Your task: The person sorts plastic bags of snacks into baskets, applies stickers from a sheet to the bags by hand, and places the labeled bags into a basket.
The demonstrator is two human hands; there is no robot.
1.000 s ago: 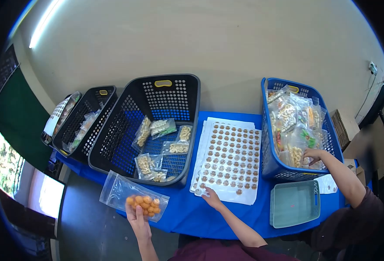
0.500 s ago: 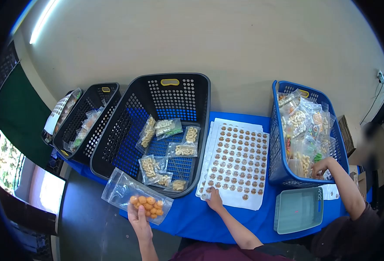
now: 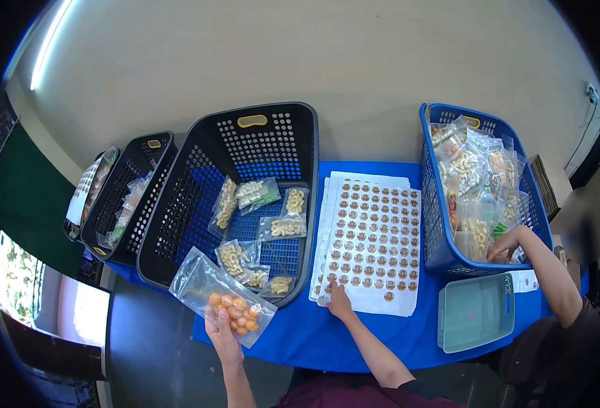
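A clear zip bag of orange balls (image 3: 235,313) is held by my left hand (image 3: 225,338), thumb on its front, in front of the large black basket (image 3: 152,255). Several bags of pale curled pieces (image 3: 232,258) lie inside that basket. My right hand (image 3: 339,300) is at the lower left corner of a stack of sheets with round brown stickers (image 3: 375,238). Its fingers are bent together at the paper's edge; a small pale round thing, perhaps a sticker, shows at the fingertips.
At the right, another person's hand (image 3: 507,246) reaches into a blue basket (image 3: 436,234) full of filled bags. A grey-green tray (image 3: 477,313) stands in front of it. Two smaller black baskets (image 3: 120,197) with bags stand at the left. A blue cloth (image 3: 300,340) covers the table.
The view has shifted slightly. My left hand still holds the bag, whose balls have settled a little differently. My right hand remains at the sheet's lower left corner, its fingers slightly moved.
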